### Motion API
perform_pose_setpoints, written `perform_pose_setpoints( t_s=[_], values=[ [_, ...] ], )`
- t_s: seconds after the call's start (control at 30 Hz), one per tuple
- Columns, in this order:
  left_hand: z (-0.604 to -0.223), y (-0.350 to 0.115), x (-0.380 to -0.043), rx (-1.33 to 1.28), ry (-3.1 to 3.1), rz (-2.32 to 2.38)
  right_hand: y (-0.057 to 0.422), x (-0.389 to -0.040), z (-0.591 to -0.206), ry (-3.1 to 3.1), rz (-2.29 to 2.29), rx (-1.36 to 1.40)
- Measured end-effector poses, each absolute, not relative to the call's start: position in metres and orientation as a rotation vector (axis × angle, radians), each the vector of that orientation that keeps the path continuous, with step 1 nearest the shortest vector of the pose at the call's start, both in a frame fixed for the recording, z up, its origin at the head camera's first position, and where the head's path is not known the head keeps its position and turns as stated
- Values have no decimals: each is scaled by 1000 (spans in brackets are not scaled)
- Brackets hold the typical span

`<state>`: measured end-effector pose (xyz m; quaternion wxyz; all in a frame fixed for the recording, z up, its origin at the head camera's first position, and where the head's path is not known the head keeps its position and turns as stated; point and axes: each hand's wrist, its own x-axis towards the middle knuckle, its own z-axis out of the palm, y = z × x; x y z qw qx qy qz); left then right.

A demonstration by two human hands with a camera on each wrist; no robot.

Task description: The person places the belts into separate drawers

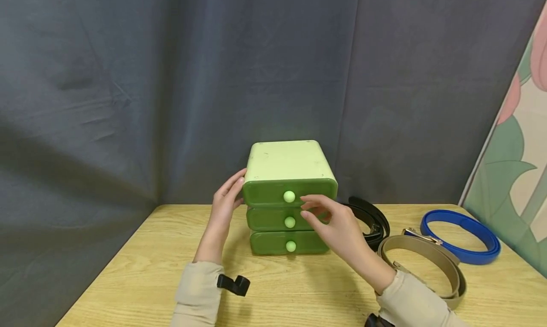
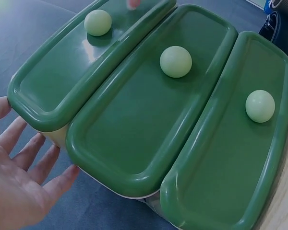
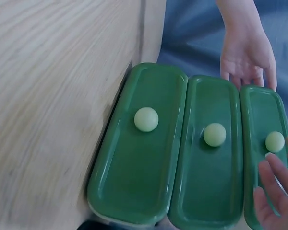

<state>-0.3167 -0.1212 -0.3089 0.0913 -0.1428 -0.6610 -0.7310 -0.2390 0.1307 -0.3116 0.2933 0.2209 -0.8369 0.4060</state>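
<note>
A small green cabinet point(image 1: 290, 161) with three stacked drawers stands in the middle of the table, its top pale green. Each dark green drawer front bears a round pale knob. My left hand point(image 1: 224, 201) lies along the cabinet's left side near the top drawer point(image 2: 48, 96), fingers spread and extended. Just right of the top knob point(image 1: 289, 196) is my right hand point(image 1: 335, 220), thumb and fingers parted with nothing between them. In the right wrist view its fingertips point(image 3: 271, 160) come close to that knob. All three drawers are shut.
Right of the cabinet, coiled belts lie on the wooden table point(image 1: 171, 270): a black belt point(image 1: 380, 222), a tan belt point(image 1: 431, 244) and a blue belt point(image 1: 474, 258). A grey curtain point(image 1: 256, 80) hangs behind, with a floral panel point(image 1: 508, 175) at the right.
</note>
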Motion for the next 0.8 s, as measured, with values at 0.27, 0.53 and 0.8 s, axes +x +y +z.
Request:
perform_pose_setpoints(
  t_s=[0.27,0.53,0.8],
  values=[
    [-309,-119,-318,-421,-1948,-2209,115,-256,-315,-2152,1161,487],
    [-311,-114,-317,-372,-1875,-2249,104,-260,-320,-2140,1250,402],
    [-309,-110,-316,-340,-1798,-2330,96,-262,-320,-2109,1267,334]
  ],
)
